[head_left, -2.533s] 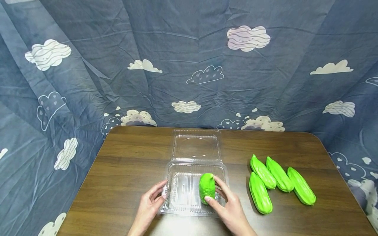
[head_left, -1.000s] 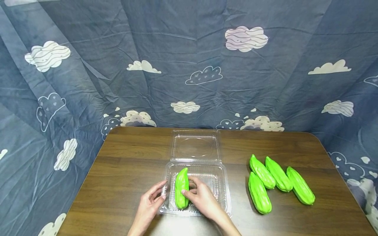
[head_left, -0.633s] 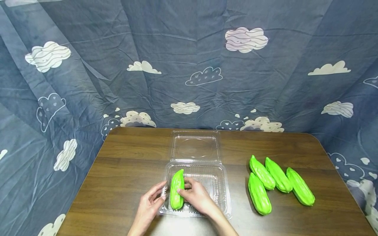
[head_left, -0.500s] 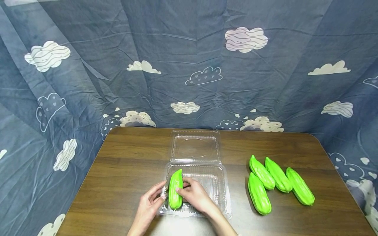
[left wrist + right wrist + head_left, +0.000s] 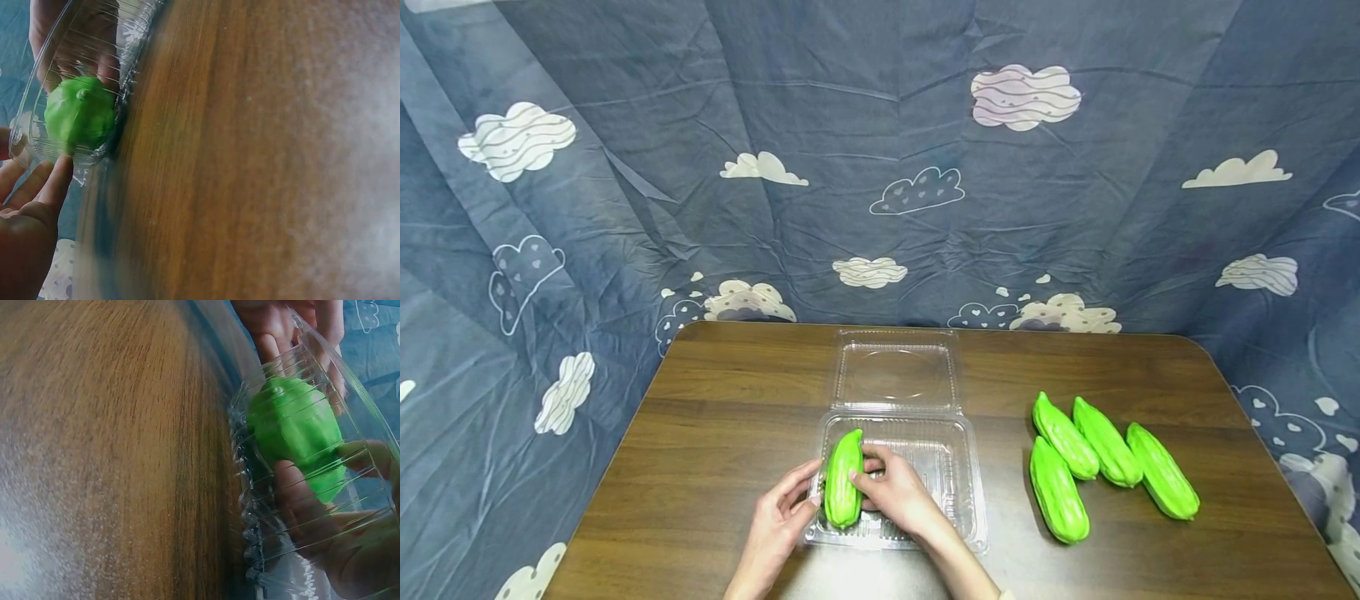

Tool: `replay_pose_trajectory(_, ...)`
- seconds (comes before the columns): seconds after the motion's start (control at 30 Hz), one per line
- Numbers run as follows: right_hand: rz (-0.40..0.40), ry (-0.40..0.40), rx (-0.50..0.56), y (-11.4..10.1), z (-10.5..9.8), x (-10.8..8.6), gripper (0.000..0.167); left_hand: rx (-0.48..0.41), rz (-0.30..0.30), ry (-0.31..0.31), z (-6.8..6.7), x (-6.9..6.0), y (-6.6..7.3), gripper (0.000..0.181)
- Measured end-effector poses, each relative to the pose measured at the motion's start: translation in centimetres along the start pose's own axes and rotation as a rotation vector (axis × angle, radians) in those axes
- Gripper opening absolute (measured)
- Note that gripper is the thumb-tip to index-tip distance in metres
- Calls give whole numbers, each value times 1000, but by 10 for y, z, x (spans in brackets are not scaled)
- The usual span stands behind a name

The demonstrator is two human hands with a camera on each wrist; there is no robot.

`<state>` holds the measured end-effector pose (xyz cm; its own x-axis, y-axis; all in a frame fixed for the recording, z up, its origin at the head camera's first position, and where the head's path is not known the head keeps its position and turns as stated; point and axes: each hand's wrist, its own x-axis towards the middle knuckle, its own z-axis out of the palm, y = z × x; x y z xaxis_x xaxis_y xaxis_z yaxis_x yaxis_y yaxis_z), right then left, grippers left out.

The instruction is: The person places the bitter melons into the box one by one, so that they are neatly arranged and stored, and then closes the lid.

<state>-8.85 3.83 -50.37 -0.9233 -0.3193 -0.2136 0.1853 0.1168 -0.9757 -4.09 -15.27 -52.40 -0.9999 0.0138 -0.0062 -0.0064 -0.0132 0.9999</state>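
A clear plastic clamshell container (image 5: pixel 958 500) lies opened out on the wooden table, its lid (image 5: pixel 898 375) flat behind the base. At its left side, my left hand (image 5: pixel 780 512) holds the rim between thumb and fingers. My right hand (image 5: pixel 898 496) reaches over the base and grips a bright green, ribbed bitter melon (image 5: pixel 844 483) along the inside of the left wall. The left wrist view has the melon's rounded end (image 5: pixel 81 115) low in the container, behind the clear wall. Right thumb and fingers span the melon (image 5: pixel 297 425) in the right wrist view.
Several more green bitter melons lie on the table at the right, one nearest the container (image 5: pixel 1060 490) and one farthest right (image 5: pixel 1163 472). A blue cloud-printed cloth (image 5: pixel 820 225) hangs behind the table (image 5: pixel 722 400).
My right hand has carried the bitter melon leftward across the base, from its right half to the left wall, turning it lengthwise. My left hand has stayed at the rim.
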Motion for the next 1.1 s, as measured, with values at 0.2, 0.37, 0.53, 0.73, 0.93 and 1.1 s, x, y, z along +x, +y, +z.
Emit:
replay_pose_trajectory(0.2, 11, -6, 9, 0, 0, -1, 58, -4, -3, -3, 0, 0, -1, 49)
replay_pose_trajectory(0.37, -17, -17, -14, 0, -1, -1, 67, -7, -13, -7, 0, 1, -2, 50)
replay_pose_trajectory(0.53, -25, -19, -30, 1, -1, 0, 68, -2, -24, -6, 0, 1, -2, 50)
replay_pose_trajectory(0.73, -35, -17, -25, 0, 0, -2, 64, 8, -18, -7, 0, 1, -2, 50)
replay_pose_trajectory(0.93, -38, -13, -31, 0, 0, -2, 60, 5, -47, 0, 0, 0, -2, 51)
replay_pose_trajectory(1.1, -30, -26, -23, -1, -1, -1, 61, 8, -52, 9, 0, 1, -2, 51)
